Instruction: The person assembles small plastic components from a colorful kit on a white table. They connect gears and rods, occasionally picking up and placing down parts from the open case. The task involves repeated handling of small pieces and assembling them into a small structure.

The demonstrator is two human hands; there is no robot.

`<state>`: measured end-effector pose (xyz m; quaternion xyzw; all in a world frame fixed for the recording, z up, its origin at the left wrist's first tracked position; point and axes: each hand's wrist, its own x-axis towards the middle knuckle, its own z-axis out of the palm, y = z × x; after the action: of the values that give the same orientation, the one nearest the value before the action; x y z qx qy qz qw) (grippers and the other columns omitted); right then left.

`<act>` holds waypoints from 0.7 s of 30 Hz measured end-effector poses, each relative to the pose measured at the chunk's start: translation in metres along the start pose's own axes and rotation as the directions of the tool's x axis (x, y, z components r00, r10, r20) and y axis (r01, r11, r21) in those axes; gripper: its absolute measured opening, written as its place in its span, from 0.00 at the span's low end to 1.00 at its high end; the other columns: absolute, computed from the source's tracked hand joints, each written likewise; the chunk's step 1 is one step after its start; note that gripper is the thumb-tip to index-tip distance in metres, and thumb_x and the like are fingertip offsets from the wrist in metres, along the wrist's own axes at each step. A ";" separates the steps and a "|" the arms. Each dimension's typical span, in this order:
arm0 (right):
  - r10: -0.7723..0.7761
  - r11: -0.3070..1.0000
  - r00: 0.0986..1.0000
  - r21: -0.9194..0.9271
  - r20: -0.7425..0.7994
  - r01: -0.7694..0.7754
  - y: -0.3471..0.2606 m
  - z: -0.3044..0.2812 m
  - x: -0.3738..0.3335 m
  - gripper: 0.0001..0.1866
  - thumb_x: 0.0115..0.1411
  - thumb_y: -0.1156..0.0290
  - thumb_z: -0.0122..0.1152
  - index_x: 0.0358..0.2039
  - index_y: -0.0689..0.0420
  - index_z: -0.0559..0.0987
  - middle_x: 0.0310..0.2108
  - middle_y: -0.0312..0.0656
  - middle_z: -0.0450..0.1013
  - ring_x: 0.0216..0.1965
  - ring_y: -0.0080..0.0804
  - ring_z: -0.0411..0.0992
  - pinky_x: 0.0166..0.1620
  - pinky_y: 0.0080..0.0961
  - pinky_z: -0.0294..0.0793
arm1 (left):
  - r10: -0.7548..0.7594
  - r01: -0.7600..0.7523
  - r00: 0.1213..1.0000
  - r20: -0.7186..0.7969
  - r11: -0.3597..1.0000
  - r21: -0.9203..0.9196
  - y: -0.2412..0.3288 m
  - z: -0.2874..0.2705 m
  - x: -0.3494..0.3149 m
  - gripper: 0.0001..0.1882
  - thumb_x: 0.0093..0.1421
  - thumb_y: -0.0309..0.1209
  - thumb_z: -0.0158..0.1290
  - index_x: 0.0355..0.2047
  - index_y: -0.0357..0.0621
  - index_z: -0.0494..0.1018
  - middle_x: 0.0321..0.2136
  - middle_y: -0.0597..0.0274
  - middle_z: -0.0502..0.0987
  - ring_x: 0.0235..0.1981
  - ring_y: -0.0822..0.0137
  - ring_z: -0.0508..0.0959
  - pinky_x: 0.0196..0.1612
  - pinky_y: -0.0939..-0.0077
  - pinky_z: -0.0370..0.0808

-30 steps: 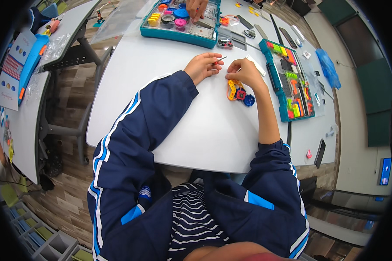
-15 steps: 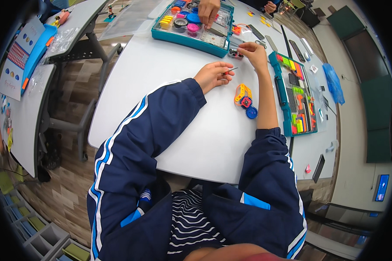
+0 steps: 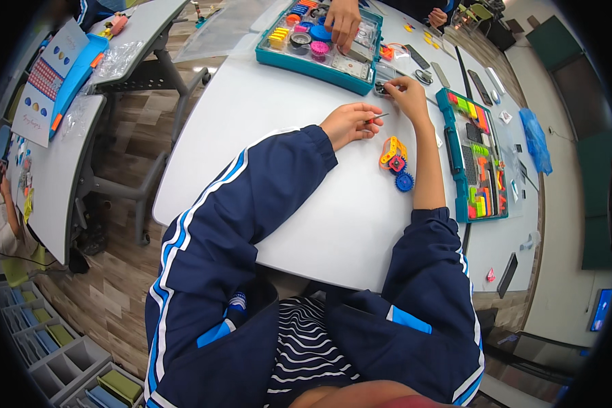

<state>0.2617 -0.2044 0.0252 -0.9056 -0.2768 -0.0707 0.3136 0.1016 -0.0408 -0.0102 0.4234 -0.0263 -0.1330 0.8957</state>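
My left hand is closed around a thin grey rod with a bit of red at my fingertips. Just right of it, my right hand has its fingertips pinched together at a small clear box of dark pieces; whatever they grip is too small to make out. Below my hands, on the white table, lies a toy build with a yellow beam, a pink gear and a blue gear.
A teal case of sorted parts stands ahead, another person's hand reaching into it. Right of my forearm lies a second open teal case of colourful blocks. Farther right sit a blue plastic bag and a black bar.
The whole view has shifted, so everything sits further right. My right fingertips are lower at the clear box. My left hand still holds the rod.
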 end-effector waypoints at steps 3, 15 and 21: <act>-0.015 0.999 0.999 -0.034 0.032 0.016 -0.006 -0.005 0.000 0.14 0.57 0.62 0.67 0.38 0.59 0.86 0.36 0.44 0.81 0.35 0.29 0.77 0.39 0.29 0.75 | -0.001 0.001 1.000 0.004 1.000 -0.023 0.001 -0.002 0.001 0.19 0.69 0.28 0.47 0.58 0.35 0.68 0.46 0.57 0.75 0.44 0.69 0.77 0.50 0.73 0.77; -0.226 0.956 0.951 0.238 0.211 0.174 -0.058 -0.044 -0.080 0.18 0.53 0.67 0.70 0.45 0.55 0.84 0.43 0.41 0.78 0.41 0.30 0.75 0.44 0.26 0.77 | 0.016 -0.018 0.997 0.078 0.999 0.029 0.004 0.000 0.000 0.21 0.71 0.25 0.42 0.62 0.31 0.62 0.54 0.46 0.74 0.54 0.60 0.77 0.59 0.70 0.75; -0.204 0.969 0.971 0.167 0.127 0.182 -0.060 -0.024 -0.094 0.14 0.52 0.70 0.70 0.41 0.59 0.85 0.42 0.43 0.74 0.36 0.30 0.72 0.43 0.27 0.76 | 0.026 -0.034 0.996 0.087 0.995 0.093 0.001 -0.005 0.003 0.18 0.73 0.30 0.42 0.57 0.31 0.65 0.48 0.50 0.76 0.50 0.61 0.79 0.56 0.69 0.78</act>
<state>0.1512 -0.2234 0.0477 -0.8500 -0.3901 -0.0142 0.3536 0.1053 -0.0371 -0.0124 0.4586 -0.0775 -0.1361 0.8748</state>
